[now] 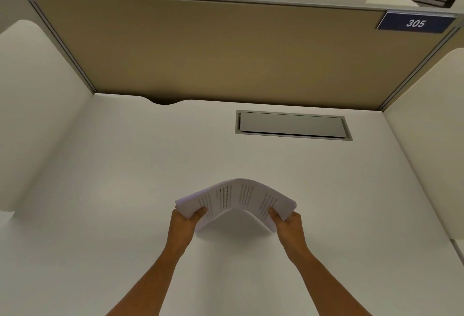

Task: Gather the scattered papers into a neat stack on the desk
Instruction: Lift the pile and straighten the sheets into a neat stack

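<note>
Both hands (184, 225) (288, 227) pinching paper stack (233, 200) ends, middle arched above desk (100, 190)

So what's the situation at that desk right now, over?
Left hand and right hand each grip an end of the papers. Bundle bowed upward, above the desk. No loose sheets or obstacles in sight.

matt paper stack (236, 197), smooth white desk (125, 165)

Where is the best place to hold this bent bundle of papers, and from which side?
Hold the papers at the two short ends, from left and right, as the left hand and right hand do. The middle arches upward, so only the ends give a flat grip.
</note>
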{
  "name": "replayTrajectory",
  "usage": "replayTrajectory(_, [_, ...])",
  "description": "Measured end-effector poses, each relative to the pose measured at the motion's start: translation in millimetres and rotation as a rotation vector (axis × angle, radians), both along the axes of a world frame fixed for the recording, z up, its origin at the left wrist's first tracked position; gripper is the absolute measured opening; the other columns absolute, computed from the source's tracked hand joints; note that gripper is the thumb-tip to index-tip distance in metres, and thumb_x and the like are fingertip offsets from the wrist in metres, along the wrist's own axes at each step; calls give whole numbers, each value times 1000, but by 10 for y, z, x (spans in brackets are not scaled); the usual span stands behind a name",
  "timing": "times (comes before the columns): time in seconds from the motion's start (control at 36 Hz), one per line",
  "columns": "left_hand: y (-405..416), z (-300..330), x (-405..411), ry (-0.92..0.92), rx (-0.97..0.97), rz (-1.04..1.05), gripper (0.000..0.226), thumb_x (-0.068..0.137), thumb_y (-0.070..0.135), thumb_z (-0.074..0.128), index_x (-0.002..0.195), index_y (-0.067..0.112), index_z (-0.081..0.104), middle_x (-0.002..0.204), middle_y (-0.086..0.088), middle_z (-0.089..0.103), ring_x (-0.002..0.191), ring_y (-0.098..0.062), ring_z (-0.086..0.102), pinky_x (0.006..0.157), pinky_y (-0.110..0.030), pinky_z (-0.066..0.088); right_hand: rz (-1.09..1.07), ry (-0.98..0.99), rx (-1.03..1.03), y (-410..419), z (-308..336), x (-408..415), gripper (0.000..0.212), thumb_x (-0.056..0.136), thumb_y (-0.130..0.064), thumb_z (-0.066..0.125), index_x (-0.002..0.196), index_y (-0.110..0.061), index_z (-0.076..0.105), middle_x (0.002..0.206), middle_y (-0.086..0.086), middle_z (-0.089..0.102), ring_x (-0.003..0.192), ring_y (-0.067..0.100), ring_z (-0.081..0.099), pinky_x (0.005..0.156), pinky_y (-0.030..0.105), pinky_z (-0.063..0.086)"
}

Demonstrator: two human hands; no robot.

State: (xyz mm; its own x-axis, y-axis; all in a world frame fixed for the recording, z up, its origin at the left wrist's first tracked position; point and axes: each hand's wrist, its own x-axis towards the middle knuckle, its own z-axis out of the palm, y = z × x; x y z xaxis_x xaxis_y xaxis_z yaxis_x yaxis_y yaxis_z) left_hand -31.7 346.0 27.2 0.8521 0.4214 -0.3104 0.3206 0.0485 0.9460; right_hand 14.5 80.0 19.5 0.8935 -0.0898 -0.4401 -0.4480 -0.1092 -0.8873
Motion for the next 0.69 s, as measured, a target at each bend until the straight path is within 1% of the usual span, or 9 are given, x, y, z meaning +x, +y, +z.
replayTrajectory(0.11, [-8, -26, 19, -18, 3, 27, 32, 81, 9, 77, 102, 30, 68, 94, 6, 74, 83, -6, 72, 64, -15, 58, -10, -3, -2, -14, -22, 1, 17, 95, -20, 67, 112, -22, 67, 98, -1, 75, 92, 13, 70, 69, 19, 53])
replayTrajectory(0.19, [-20, -92, 9, 9, 20, 2, 36, 82, 8, 75, 116, 15, 64, 100, -3, 72, 91, -11, 69, 67, -11, 57, 1, 15, -11, -3, -72, -18, 17, 95, -17, 67, 113, -19, 68, 97, -3, 75, 92, 12, 70, 70, 19, 53])
replayTrajectory(0.28, [-39, -140, -11, 12, 18, -22, 39, 84, 6, 73, 121, 9, 61, 105, -8, 70, 97, -19, 68, 71, -14, 58, 0, 30, -23, -7, -109, -23, 16, 95, -18, 68, 111, -17, 69, 96, -2, 75, 92, 16, 70, 71, 24, 53])
replayTrajectory(0.36, [-31, -136, -6, 23, 23, -20, 38, 83, 9, 74, 119, 13, 62, 103, -6, 71, 93, -14, 69, 76, -22, 60, 7, 18, -26, -16, -80, 8, 14, 95, -17, 67, 109, -22, 68, 95, -4, 75, 92, 15, 70, 72, 23, 54])
replayTrajectory(0.42, [-25, -122, -4, 11, 22, -8, 36, 82, 9, 75, 116, 16, 64, 100, -4, 72, 92, -15, 70, 71, -19, 60, 11, 10, -41, -28, -41, 26, 13, 95, -19, 67, 105, -27, 68, 93, -7, 75, 89, 11, 70, 69, 20, 54])
replayTrajectory(0.53, [-22, -75, -37, -35, 40, 15, 35, 82, 10, 75, 99, 40, 67, 92, 13, 74, 86, -6, 71, 65, -15, 58, 46, -11, -78, -72, 18, 29, 19, 95, -20, 67, 94, -38, 68, 82, -15, 76, 80, 2, 73, 62, 15, 54])
replayTrajectory(0.58, [-20, -96, -75, -24, 40, 22, 35, 82, 11, 76, 101, 39, 66, 94, 11, 73, 87, -6, 71, 65, -15, 58, 72, -4, -91, -86, 15, 17, 17, 95, -20, 66, 97, -37, 69, 82, -16, 76, 79, 0, 72, 60, 14, 54])
replayTrajectory(0.64, [-37, -148, -127, 14, 28, 11, 35, 83, 11, 75, 108, 32, 64, 98, 6, 73, 90, -10, 71, 66, -15, 58, 103, 20, -98, -97, -11, -2, 12, 96, -20, 65, 105, -28, 69, 87, -13, 76, 81, 5, 72, 60, 13, 53])
replayTrajectory(0.69, [-67, -200, -185, 38, 18, -3, 35, 83, 8, 74, 110, 28, 64, 100, 4, 73, 93, -12, 70, 67, -17, 59, 131, 42, -100, -102, -40, -18, 14, 97, -19, 64, 110, -22, 69, 93, -7, 76, 87, 8, 71, 63, 15, 52])
